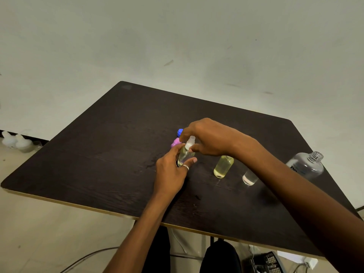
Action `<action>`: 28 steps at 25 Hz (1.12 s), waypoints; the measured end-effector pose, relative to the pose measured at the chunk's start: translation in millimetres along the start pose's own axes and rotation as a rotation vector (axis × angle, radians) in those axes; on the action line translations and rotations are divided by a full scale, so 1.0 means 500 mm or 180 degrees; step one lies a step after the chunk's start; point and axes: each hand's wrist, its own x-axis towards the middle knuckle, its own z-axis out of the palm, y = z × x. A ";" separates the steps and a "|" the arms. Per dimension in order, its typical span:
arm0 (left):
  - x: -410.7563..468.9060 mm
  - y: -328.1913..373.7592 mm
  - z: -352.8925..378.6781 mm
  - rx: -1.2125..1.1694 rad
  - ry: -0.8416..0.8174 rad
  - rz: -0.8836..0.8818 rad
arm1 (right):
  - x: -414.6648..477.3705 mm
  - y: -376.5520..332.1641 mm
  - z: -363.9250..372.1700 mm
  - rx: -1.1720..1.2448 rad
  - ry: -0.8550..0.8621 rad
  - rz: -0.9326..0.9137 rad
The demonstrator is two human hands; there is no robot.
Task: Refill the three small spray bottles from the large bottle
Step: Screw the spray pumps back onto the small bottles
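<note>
A small clear spray bottle (185, 154) with pale yellow liquid stands on the dark table (110, 154). My left hand (173, 172) grips its body. My right hand (208, 137) pinches its white spray top (190, 141) from above. A second small bottle (223, 166) of yellow liquid stands open just to the right. A third small bottle (250, 177) with clear liquid stands further right, its upper part hidden by my right forearm. The large clear bottle (307, 164) stands uncapped at the table's right edge.
A blue cap (180, 132) and a pink-purple object (175, 143) lie just behind the held bottle. White plastic bottles (16, 141) stand on the floor at far left. Cables and a power strip (269, 262) lie under the table's near edge.
</note>
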 end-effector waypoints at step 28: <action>-0.001 0.002 0.000 -0.0041 0.0010 -0.0020 | 0.002 0.007 0.005 0.0023 0.0008 -0.0140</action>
